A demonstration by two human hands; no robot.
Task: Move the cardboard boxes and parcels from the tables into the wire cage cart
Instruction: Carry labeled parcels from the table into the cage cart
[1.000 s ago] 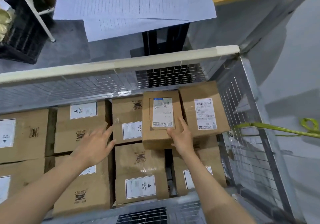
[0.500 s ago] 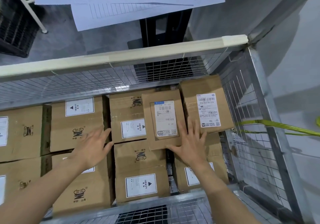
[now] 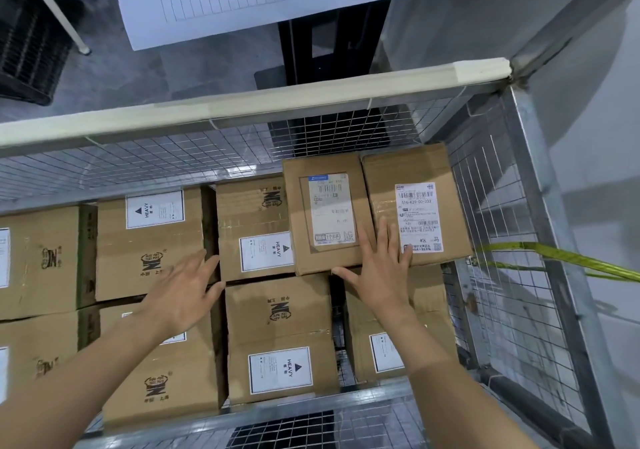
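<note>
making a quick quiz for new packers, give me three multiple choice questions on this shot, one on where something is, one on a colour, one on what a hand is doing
1. The parcel with the blue-topped label lies:
A. beside another labelled parcel, on top of the boxes at the far right of the cage
B. on the floor outside
C. at the near left corner

2. The strap outside the cage's right wall is:
A. red
B. yellow-green
C. black

3. The right hand:
A. grips a pen
B. is clenched in a fist
C. lies flat, fingers spread, on both parcels

Answers
1. A: the two sit side by side on the lower boxes in that corner.
2. B: it shows yellow-green against the grey floor.
3. C: its fingers are straight and reach onto both tops.
</note>
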